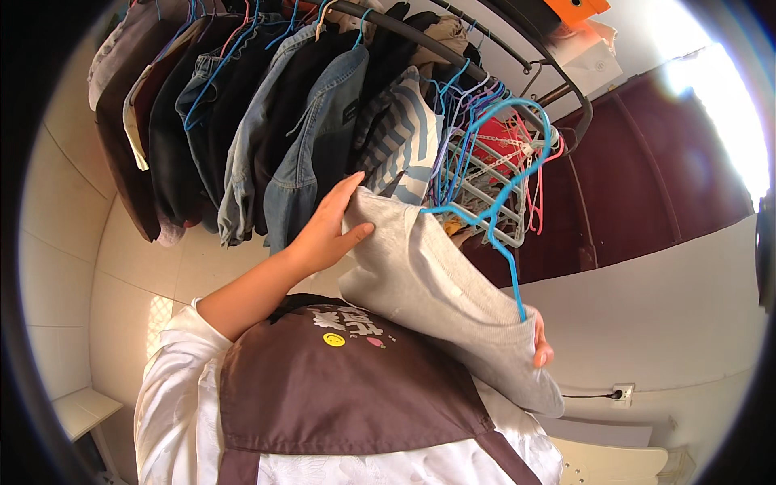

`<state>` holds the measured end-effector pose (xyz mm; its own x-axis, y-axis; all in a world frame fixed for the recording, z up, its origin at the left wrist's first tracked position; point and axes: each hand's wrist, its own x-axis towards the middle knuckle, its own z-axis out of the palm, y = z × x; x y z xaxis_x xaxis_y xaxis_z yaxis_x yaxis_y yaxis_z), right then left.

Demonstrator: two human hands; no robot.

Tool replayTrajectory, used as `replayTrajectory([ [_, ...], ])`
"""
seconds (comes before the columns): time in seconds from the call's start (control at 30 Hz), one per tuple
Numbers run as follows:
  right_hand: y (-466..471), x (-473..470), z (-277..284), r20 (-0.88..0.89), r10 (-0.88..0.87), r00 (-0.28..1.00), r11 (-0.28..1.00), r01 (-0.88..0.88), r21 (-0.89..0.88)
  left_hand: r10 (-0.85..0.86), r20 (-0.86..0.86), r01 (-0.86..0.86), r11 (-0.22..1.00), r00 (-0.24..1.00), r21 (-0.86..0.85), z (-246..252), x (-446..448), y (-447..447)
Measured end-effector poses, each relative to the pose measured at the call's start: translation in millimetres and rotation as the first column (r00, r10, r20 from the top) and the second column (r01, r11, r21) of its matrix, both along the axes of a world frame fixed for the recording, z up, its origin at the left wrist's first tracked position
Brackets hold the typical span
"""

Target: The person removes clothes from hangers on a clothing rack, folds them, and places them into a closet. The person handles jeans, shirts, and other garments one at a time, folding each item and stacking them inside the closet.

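Observation:
A light grey knit garment (424,279) is stretched out before me on a blue wire clothes hanger (503,194), whose hook rises above the neckline. My left hand (333,227) grips the garment's shoulder at its upper left end, thumb towards me. At the opposite end my right hand (542,345) holds the other shoulder; only some fingers show, and the garment hides the rest. The hanger's two arms run into the neck opening, their ends hidden inside the cloth. A striped garment (403,133) hangs on the rack just beyond my left hand.
A dark metal rail (400,30) carries denim jackets (303,157), dark clothes and several spare hangers. A grey clip hanger (497,200) hangs at its right end. An orange box (579,9) lies above. A wall socket (622,395) with a plugged-in cord is at lower right.

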<state>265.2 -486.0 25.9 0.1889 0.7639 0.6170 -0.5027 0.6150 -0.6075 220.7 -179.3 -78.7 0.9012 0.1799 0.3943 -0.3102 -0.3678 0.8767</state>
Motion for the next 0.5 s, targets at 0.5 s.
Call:
replayTrajectory([
  [0.5,179.6,98.9,44.7,0.045,-0.578,0.815,0.707,0.528,-0.472,-0.051,-0.397,-0.029,0.981,0.916,-0.194,-55.8,-29.1,-3.3],
])
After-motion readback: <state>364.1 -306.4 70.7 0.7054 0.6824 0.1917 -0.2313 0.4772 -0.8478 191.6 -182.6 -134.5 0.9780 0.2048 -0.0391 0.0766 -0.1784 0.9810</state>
